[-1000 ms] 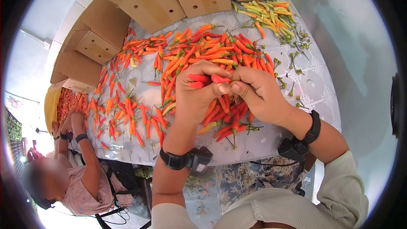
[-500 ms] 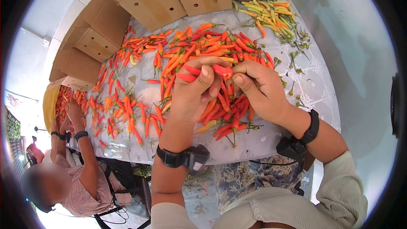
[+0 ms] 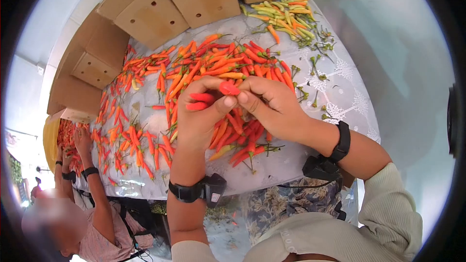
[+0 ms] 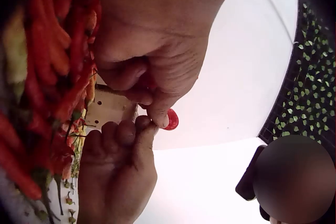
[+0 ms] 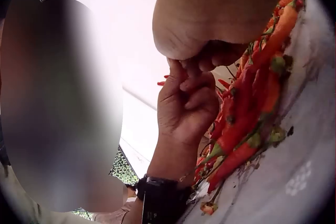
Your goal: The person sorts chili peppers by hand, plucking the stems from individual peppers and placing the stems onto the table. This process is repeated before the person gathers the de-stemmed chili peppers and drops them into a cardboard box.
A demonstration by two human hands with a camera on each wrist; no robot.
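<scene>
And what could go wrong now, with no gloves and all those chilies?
The bare left hand and right hand are both working at one red chili, so juice might get on the skin and sting if it reaches an eye.
Two more chilies poke out of the left hand and might slip out.
Loose stems lie close to the chili pile, so some could get mixed in.
</scene>
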